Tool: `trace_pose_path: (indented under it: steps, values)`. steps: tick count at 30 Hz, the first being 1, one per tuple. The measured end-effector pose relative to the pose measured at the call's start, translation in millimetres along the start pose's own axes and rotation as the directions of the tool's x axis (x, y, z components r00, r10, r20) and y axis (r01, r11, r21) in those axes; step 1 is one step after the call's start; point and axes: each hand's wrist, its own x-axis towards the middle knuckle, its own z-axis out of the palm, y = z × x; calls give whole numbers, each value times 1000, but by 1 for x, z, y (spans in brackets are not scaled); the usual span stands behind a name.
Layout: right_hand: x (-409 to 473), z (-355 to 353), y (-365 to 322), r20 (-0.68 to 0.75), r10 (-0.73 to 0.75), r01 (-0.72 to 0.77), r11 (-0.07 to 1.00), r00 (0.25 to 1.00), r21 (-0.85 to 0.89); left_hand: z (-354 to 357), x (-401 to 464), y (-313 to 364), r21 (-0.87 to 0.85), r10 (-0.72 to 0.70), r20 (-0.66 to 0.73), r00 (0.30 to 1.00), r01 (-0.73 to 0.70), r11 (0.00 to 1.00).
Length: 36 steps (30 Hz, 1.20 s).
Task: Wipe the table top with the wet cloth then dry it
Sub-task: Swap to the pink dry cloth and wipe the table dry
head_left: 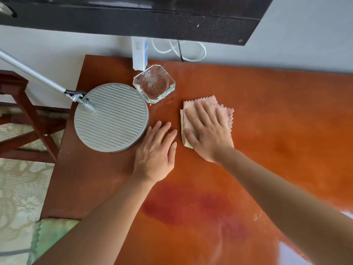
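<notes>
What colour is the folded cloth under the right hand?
Pale pink cloth with zigzag-cut edges, seen in the head view.

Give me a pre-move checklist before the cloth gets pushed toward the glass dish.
1. Right hand flat on pink cloth: ok.
2. Left hand bracing on table top, off the cloth: ok.
3. Glass dish out of the wiping path: not ok, it sits close to the cloth's far-left corner.
4. Lamp base clear of the cloth: ok.
5. Cloth wet: cannot tell.
</notes>
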Motion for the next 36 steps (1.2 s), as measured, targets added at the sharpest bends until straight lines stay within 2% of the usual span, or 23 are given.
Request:
trace_pose_path:
  steps: [8,12,16,23,26,30,33,36]
  values:
    - [109,-33,55,-67,154,-152,988,986,31,0,0,-1,-5,-13,-3,1000,13,1000]
    - [119,-34,56,-84,165,-163,986,983,32,0,0,0,4,-18,10,1000,18,1000]
    - [82,-25,46,-60,140,-138,989,988,45,-3,1,1,12,-19,29,999,19,1000]
    - [-63,16,-7,-27,21,-19,998,999,61,-3,2,1,22,-28,35,999,27,999]
    - [-88,27,-16,14,5,-6,996,1000,88,-3,1,0,28,-45,46,998,44,999]
    - [-51,16,-2,13,-17,17,1000,1000,9,-2,2,-1,13,-38,42,998,37,999]
    - [9,-2,15,-14,56,-56,998,998,13,-3,2,0,3,-40,43,998,39,999]
    - [42,-8,21,-26,65,-65,998,998,6,-4,2,0,2,-43,56,997,43,999]
